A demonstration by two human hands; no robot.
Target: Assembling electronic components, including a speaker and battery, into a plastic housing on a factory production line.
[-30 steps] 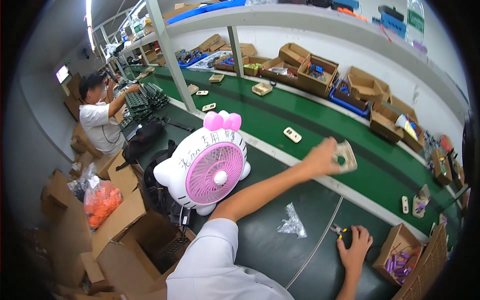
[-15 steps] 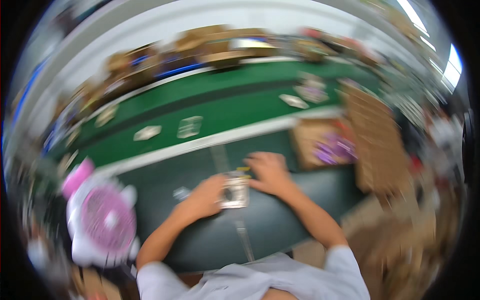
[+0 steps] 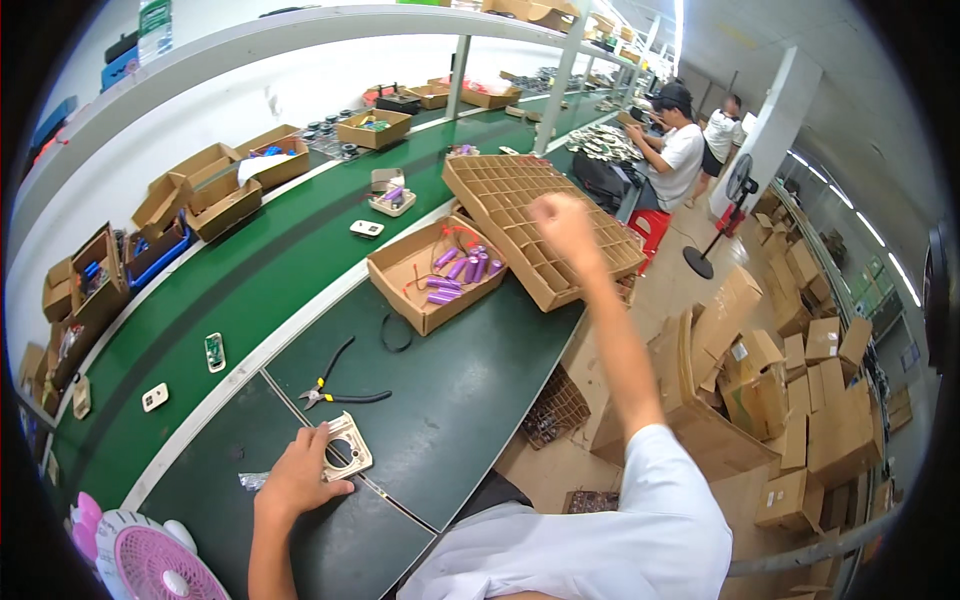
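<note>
A cream plastic housing [image 3: 362,458] with a round opening lies on the dark green worktop at the near left. My left hand [image 3: 297,473] grips its left edge, fingers at the top and thumb below. My right hand [image 3: 567,228] is stretched far out over a cardboard tray with grid compartments [image 3: 490,190]; its fingers are curled, and whatever they hold is hidden. Just beyond the housing lie cutting pliers [image 3: 335,385] with black and yellow handles. A shallow cardboard box [image 3: 420,310] beside the tray holds several purple cylindrical cells [image 3: 470,268] with red wires.
A green conveyor belt [image 3: 270,265] runs past the worktop, carrying housings and a small circuit-board part [image 3: 215,352]. A pink and white fan [image 3: 165,560] stands at the near left. Open cartons [image 3: 225,205] line the far side. Co-workers [image 3: 680,150] are farther back; cardboard boxes [image 3: 750,380] fill the right.
The view has swung to the right. My right hand has left the housing and reached out to the gridded tray. My left hand stays on the housing.
</note>
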